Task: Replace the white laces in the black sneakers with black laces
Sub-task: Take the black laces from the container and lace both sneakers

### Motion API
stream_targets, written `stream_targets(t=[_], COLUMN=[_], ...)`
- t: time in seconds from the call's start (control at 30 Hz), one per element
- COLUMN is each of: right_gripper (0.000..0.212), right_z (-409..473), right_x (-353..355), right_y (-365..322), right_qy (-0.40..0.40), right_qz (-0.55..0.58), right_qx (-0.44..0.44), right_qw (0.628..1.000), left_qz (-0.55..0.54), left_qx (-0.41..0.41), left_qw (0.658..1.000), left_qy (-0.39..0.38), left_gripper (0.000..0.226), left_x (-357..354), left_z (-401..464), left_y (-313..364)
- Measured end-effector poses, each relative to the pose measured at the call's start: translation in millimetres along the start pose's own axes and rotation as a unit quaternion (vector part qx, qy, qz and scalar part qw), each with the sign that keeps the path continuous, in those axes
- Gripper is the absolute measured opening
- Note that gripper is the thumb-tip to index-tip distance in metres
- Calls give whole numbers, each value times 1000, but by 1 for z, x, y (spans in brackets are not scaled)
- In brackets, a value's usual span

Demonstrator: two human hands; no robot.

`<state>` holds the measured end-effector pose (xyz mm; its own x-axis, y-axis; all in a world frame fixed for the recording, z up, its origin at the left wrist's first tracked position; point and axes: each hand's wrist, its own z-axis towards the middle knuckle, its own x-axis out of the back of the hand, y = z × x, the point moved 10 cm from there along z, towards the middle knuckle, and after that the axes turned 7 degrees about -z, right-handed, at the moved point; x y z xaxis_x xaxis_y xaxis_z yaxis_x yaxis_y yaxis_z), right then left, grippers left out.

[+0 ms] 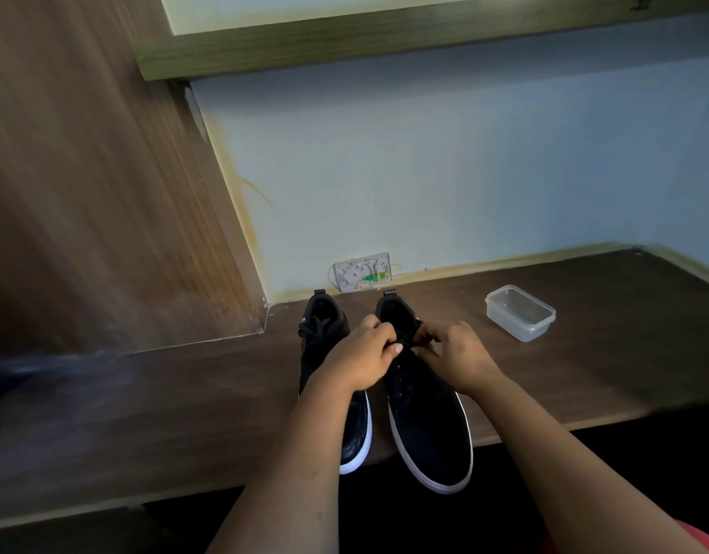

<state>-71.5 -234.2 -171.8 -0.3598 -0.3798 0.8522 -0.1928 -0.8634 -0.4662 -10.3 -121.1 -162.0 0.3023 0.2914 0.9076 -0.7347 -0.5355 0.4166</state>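
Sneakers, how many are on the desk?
2. The left sneaker lies partly under the left hand. The right sneaker is beside it, toe poking over the desk edge, with both hands at its black lace. None seem hidden.

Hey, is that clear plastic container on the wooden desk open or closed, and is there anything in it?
Open and apparently empty: the clear plastic container has no lid on it, and only its bare see-through bottom shows.
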Motion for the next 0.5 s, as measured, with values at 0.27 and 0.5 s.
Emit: stream_targets(t=[0.27, 0.5], right_gripper=[5, 21], right_z=[-4, -7], right_x=[20, 9], right_y=[2, -16], right_qy=[35, 37], right_qz=[11, 45], right_qx=[-4, 12], right_qw=[999, 998], left_qz=[-65, -65], left_qx=[-11, -16], left_qw=[995, 996], left_qy=[74, 64], left_gripper=[15, 15], left_x=[18, 14], left_z=[-3, -2], left_y=[-7, -2])
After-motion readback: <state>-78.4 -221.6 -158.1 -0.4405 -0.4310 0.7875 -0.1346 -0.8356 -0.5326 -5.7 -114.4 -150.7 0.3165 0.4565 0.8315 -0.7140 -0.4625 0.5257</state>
